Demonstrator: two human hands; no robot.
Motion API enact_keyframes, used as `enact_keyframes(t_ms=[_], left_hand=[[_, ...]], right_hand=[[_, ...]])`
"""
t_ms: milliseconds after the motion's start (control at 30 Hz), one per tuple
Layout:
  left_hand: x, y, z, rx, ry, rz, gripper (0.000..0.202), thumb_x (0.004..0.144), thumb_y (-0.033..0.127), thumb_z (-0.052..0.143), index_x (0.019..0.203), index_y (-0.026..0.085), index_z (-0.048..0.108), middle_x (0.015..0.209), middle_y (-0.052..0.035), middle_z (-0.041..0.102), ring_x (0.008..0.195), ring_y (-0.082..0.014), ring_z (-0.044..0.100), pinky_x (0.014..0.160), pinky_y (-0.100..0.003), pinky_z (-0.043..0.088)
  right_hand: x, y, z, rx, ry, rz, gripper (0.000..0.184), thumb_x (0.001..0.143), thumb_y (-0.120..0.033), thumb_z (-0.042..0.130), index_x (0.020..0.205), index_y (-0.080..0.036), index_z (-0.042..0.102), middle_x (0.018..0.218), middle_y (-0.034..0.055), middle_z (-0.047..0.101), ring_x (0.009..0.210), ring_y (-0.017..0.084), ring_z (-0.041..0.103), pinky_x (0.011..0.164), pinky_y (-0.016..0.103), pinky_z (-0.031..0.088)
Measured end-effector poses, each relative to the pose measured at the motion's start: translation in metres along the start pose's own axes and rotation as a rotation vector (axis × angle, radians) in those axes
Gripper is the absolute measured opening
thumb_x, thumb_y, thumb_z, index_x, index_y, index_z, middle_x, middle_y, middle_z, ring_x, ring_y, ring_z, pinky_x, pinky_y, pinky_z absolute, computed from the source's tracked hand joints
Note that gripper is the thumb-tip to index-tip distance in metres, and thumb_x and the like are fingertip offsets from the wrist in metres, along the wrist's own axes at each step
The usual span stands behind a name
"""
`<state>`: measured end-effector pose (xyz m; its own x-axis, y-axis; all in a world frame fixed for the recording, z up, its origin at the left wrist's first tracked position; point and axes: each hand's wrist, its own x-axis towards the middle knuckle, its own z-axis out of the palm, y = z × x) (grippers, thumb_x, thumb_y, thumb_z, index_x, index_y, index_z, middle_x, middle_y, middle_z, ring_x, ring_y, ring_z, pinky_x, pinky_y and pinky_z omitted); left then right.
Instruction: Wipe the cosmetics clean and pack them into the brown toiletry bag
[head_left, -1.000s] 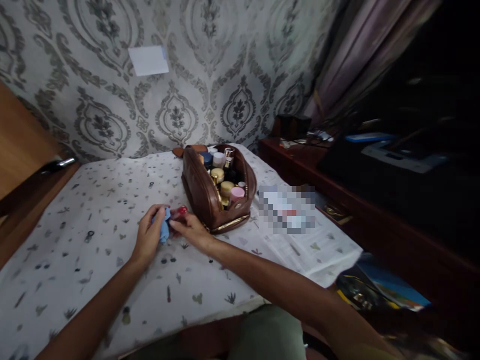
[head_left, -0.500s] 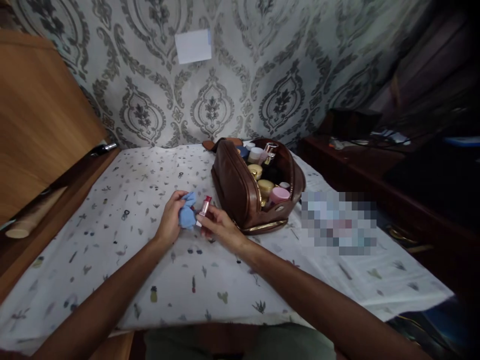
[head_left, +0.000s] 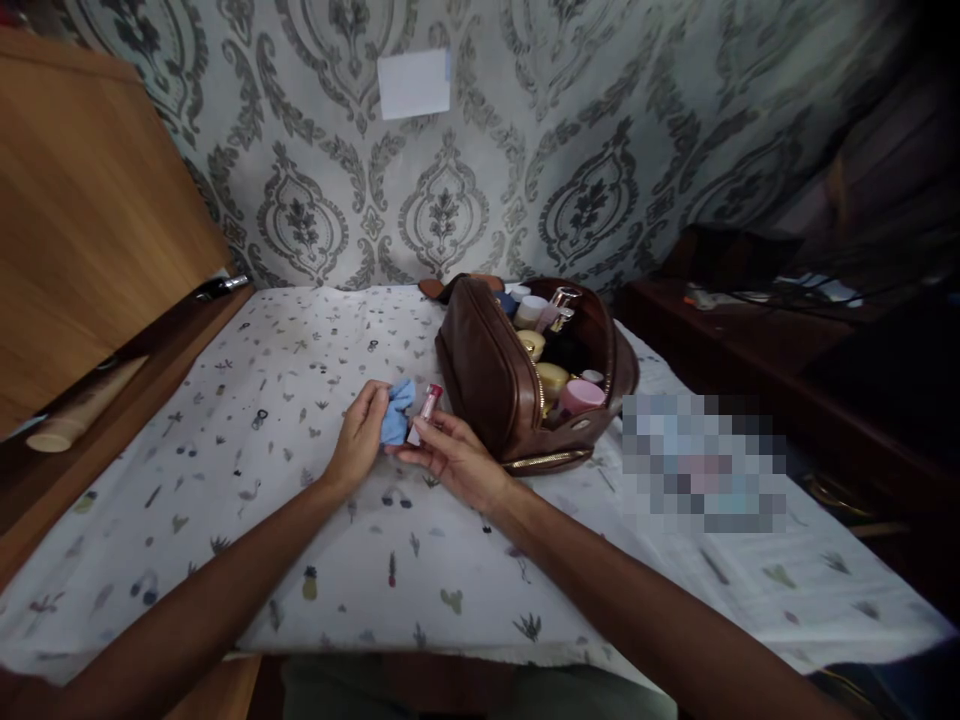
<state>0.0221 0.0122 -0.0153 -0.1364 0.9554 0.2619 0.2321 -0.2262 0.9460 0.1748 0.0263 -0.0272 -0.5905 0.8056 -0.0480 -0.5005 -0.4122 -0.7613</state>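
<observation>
My left hand is closed on a crumpled light blue cloth. Close beside it, my right hand grips a small slim cosmetic tube with a dark pink end, tilted slightly to the right. Cloth and tube are side by side; whether they touch I cannot tell. Just behind my right hand stands a brown leather toiletry bag, its top unzipped. Inside it are several jars and bottles, among them a pink-lidded jar and a gold-lidded jar.
A white patterned cloth covers the table. To the right of the bag lies a blurred-out patch. A wooden panel rises on the left, above a beige tube. Dark furniture borders the right side.
The view has shifted a little, so the scene sits further right. The blue cloth and the tube have turned slightly in my hands, both of which keep their hold.
</observation>
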Motion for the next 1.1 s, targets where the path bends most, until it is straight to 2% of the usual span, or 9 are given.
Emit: enact_keyframes(t_ms=[133,300,467,567,700,833,900,967,1100], left_hand=[[0.002,0.005,-0.007,0.019,-0.205,0.018,0.036,0.092,0.051,0.053,0.108,0.019,0.06,0.098,-0.0043,0.065,0.09,-0.0201,0.059,0.082,-0.029,0.048],[0.011,0.005,-0.024,0.062,-0.381,0.021,0.049,0.083,0.037,0.059,0.128,0.019,0.057,0.122,-0.0074,0.065,0.111,-0.0254,0.06,0.095,-0.033,0.046],[0.018,0.003,-0.032,0.153,-0.389,-0.051,0.048,0.083,0.043,0.065,0.124,0.019,0.062,0.112,-0.0076,0.07,0.098,-0.0245,0.065,0.084,-0.032,0.05],[0.016,0.005,-0.03,0.151,-0.432,-0.036,0.037,0.084,0.046,0.065,0.109,0.019,0.064,0.094,-0.0035,0.069,0.083,-0.0203,0.062,0.073,-0.028,0.048],[0.008,0.009,-0.023,0.229,-0.312,0.047,0.025,0.09,0.045,0.059,0.096,0.021,0.058,0.076,0.0032,0.056,0.07,-0.015,0.052,0.067,-0.025,0.043],[0.002,0.008,-0.013,0.236,-0.217,0.119,0.02,0.092,0.039,0.055,0.1,0.021,0.055,0.089,-0.0003,0.06,0.081,-0.0171,0.055,0.076,-0.028,0.045],[0.0,0.007,-0.01,0.188,-0.23,0.099,0.02,0.093,0.039,0.053,0.101,0.021,0.054,0.091,-0.0014,0.062,0.081,-0.0173,0.057,0.076,-0.029,0.046],[-0.002,0.007,-0.008,0.151,-0.207,0.059,0.02,0.093,0.041,0.054,0.096,0.021,0.052,0.081,0.0011,0.06,0.071,-0.0156,0.055,0.069,-0.027,0.044],[-0.004,0.013,-0.007,0.133,-0.051,0.049,0.019,0.089,0.04,0.057,0.088,0.022,0.049,0.07,0.0046,0.052,0.064,-0.0137,0.049,0.063,-0.026,0.041]], right_hand=[[0.001,0.0,0.0,0.083,0.061,-0.025,0.045,0.063,-0.041,0.093,0.094,-0.018,0.07,0.088,-0.0012,0.072,0.077,0.011,0.072,0.08,0.025,0.06],[-0.003,0.0,0.002,-0.064,0.034,-0.077,0.046,0.069,-0.047,0.087,0.099,-0.019,0.066,0.086,-0.001,0.068,0.073,0.012,0.068,0.07,0.026,0.058],[-0.008,-0.003,0.005,-0.364,0.134,-0.301,0.043,0.076,-0.054,0.079,0.098,-0.021,0.062,0.074,-0.0037,0.056,0.062,0.011,0.056,0.051,0.023,0.046],[-0.007,-0.001,0.004,-0.392,0.136,-0.274,0.05,0.076,-0.058,0.077,0.105,-0.021,0.061,0.074,-0.004,0.056,0.061,0.011,0.054,0.051,0.024,0.046],[-0.005,0.005,0.002,-0.36,0.05,-0.153,0.053,0.072,-0.063,0.078,0.096,-0.018,0.061,0.075,-0.003,0.058,0.059,0.01,0.055,0.051,0.024,0.046],[-0.007,0.004,0.006,-0.204,0.019,-0.107,0.048,0.069,-0.056,0.083,0.089,-0.017,0.063,0.075,-0.0031,0.058,0.061,0.01,0.058,0.053,0.022,0.045],[-0.009,0.001,0.008,-0.144,-0.001,-0.069,0.047,0.068,-0.053,0.086,0.088,-0.017,0.064,0.073,-0.0035,0.058,0.059,0.009,0.058,0.051,0.021,0.044],[-0.009,-0.001,0.01,-0.12,-0.009,-0.039,0.047,0.066,-0.052,0.087,0.087,-0.016,0.064,0.072,-0.0039,0.058,0.058,0.008,0.057,0.049,0.019,0.042],[-0.009,-0.001,0.01,-0.152,0.022,-0.013,0.049,0.066,-0.053,0.086,0.088,-0.016,0.063,0.072,-0.004,0.059,0.054,0.007,0.056,0.045,0.019,0.037]])
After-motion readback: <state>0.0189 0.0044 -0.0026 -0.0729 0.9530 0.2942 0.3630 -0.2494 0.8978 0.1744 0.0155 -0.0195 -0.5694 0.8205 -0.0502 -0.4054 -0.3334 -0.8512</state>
